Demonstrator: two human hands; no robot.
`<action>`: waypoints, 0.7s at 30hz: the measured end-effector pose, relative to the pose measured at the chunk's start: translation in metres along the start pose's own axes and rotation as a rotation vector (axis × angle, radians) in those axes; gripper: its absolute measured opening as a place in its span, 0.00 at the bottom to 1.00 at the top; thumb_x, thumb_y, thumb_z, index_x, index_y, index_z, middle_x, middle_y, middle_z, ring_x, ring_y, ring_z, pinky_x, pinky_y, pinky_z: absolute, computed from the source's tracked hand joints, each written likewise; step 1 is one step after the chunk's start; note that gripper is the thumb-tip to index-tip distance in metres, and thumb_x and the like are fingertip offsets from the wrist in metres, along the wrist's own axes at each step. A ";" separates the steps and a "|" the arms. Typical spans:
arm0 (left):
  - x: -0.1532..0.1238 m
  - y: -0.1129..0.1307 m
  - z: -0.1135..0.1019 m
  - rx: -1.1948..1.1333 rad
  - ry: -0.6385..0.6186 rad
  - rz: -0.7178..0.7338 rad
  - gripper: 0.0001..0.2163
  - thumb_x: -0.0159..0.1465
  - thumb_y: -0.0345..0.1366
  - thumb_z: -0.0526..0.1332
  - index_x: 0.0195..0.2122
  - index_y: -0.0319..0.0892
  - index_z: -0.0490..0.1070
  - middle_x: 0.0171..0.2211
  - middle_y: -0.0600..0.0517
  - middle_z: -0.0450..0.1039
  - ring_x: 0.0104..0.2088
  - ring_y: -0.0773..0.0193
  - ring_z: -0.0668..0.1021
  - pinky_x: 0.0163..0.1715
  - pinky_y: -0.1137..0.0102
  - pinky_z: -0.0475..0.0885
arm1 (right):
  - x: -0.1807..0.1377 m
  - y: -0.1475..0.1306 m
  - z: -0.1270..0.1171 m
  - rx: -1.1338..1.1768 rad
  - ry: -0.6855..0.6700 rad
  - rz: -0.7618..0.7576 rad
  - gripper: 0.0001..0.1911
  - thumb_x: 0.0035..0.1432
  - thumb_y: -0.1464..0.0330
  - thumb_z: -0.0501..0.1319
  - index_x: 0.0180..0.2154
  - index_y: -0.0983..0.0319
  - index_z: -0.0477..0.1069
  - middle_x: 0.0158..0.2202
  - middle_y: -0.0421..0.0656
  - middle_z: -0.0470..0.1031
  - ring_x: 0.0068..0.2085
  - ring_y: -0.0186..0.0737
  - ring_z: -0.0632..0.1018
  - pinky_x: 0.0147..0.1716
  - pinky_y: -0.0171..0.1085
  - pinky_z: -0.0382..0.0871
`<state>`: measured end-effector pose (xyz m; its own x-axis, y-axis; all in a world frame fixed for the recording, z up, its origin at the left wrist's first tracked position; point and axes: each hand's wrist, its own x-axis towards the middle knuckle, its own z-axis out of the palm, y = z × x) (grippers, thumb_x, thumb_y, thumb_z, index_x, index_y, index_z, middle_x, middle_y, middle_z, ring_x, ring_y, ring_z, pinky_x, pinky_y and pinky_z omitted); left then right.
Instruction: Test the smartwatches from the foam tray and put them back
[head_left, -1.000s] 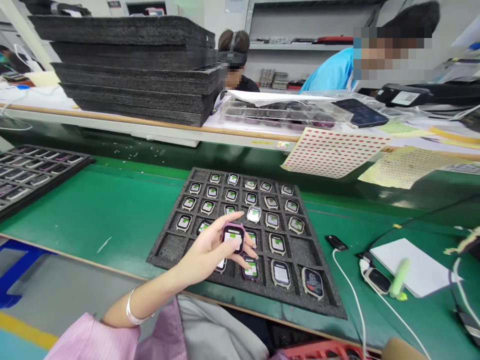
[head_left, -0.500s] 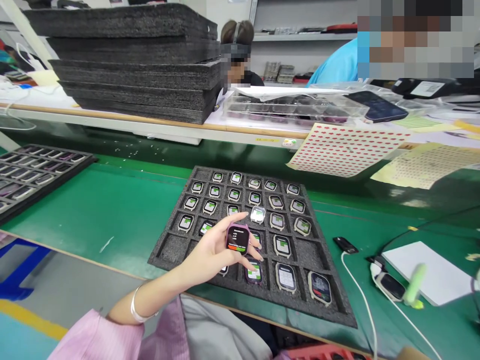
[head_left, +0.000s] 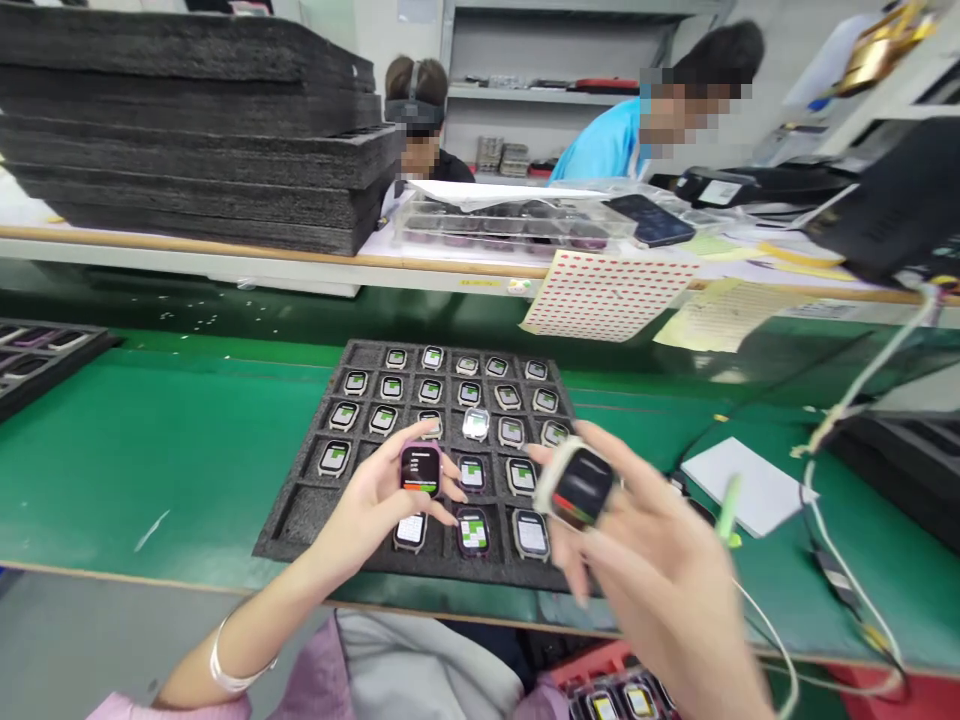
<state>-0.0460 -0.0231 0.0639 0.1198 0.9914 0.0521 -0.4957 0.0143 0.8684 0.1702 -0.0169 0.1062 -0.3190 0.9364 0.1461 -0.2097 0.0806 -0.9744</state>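
Note:
My left hand (head_left: 371, 505) pinches a pink smartwatch body (head_left: 421, 469) with its screen lit, held just above the black foam tray (head_left: 300, 500). My right hand (head_left: 660, 580) holds a pale-cased smartwatch body (head_left: 579, 487) over the tray's right side; it is blurred by motion, and a green pen-like thing (head_left: 727, 508) sticks up behind it. The tray holds several watch bodies in its pockets, most with lit screens.
The tray lies on a green belt (head_left: 150, 440). A white pad (head_left: 742, 485) and cables (head_left: 832, 570) lie to the right. A second watch tray (head_left: 37, 350) sits far left. Stacked foam trays (head_left: 195, 140), sticker sheets (head_left: 607, 295) and two seated people are behind.
My right hand has come into view from the right, bringing a pale watch body over the tray. The camera has swung right. My left hand keeps the pink watch.

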 end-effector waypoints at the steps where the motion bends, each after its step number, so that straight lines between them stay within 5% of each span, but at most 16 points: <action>1: -0.001 0.001 0.000 0.012 0.012 -0.006 0.27 0.57 0.24 0.59 0.58 0.41 0.58 0.40 0.47 0.72 0.38 0.60 0.76 0.34 0.67 0.77 | 0.007 0.008 0.003 0.032 0.014 0.007 0.27 0.59 0.70 0.64 0.58 0.56 0.60 0.51 0.51 0.71 0.28 0.35 0.75 0.19 0.32 0.69; 7: -0.006 0.004 -0.002 0.069 0.051 -0.039 0.27 0.57 0.26 0.60 0.58 0.41 0.59 0.40 0.47 0.72 0.38 0.60 0.76 0.34 0.68 0.76 | 0.021 0.046 0.004 0.102 -0.130 0.071 0.27 0.56 0.75 0.63 0.56 0.56 0.65 0.50 0.51 0.73 0.29 0.35 0.75 0.19 0.30 0.67; 15: -0.010 0.001 -0.003 0.087 0.015 -0.074 0.28 0.56 0.24 0.58 0.59 0.41 0.57 0.41 0.46 0.72 0.39 0.59 0.76 0.35 0.66 0.76 | 0.017 0.041 0.007 -0.009 -0.069 0.022 0.16 0.58 0.71 0.63 0.48 0.57 0.72 0.38 0.46 0.77 0.22 0.30 0.72 0.16 0.28 0.64; 21: -0.010 0.000 -0.003 0.090 0.016 -0.083 0.29 0.56 0.24 0.59 0.59 0.41 0.57 0.41 0.47 0.71 0.38 0.60 0.75 0.35 0.67 0.76 | 0.015 0.048 0.007 0.034 -0.141 0.072 0.25 0.56 0.71 0.65 0.55 0.57 0.66 0.36 0.45 0.76 0.27 0.35 0.76 0.16 0.28 0.67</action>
<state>-0.0498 -0.0322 0.0618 0.1429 0.9893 -0.0296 -0.4055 0.0858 0.9100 0.1488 -0.0013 0.0632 -0.4600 0.8822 0.1009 -0.2121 0.0012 -0.9772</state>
